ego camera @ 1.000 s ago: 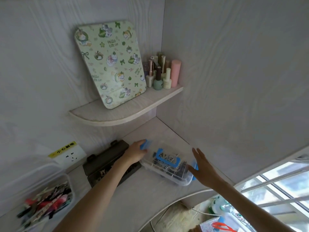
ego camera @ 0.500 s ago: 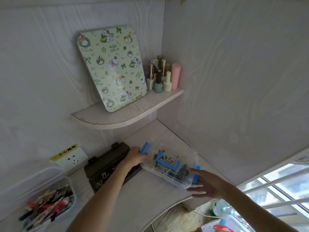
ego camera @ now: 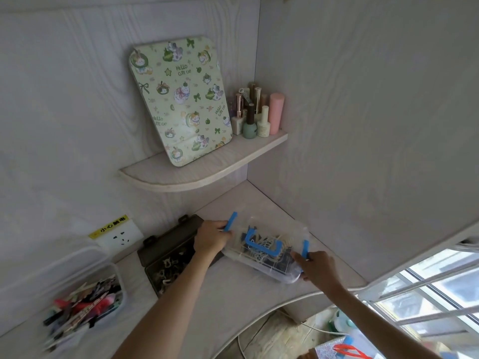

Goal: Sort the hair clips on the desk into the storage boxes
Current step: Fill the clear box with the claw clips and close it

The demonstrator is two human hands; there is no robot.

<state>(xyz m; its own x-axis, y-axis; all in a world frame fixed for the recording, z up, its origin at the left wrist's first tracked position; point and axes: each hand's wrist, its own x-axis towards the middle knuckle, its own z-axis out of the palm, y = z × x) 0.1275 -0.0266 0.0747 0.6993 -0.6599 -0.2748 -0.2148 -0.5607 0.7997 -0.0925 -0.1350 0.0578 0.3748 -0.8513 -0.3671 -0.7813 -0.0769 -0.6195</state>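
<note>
A clear storage box with a blue handle and blue side latches stands in the desk's far corner, holding dark and pale hair clips. My left hand grips its left end, fingers curled at the raised left latch. My right hand holds the right end, thumb and fingers at the right latch. Left of it lies a dark brown box with small clips seen through its lid. A clear open tub at the near left is packed with several colourful hair clips.
A corner shelf above carries a green cat-print mirror and several nail polish bottles. A wall socket sits behind the tub. The desk's curved front edge drops off at the right, by a window.
My right hand has come in from open air onto the clear box's right end and closed at the latch. The left hand stays at the left latch. The camera has tilted slightly.
</note>
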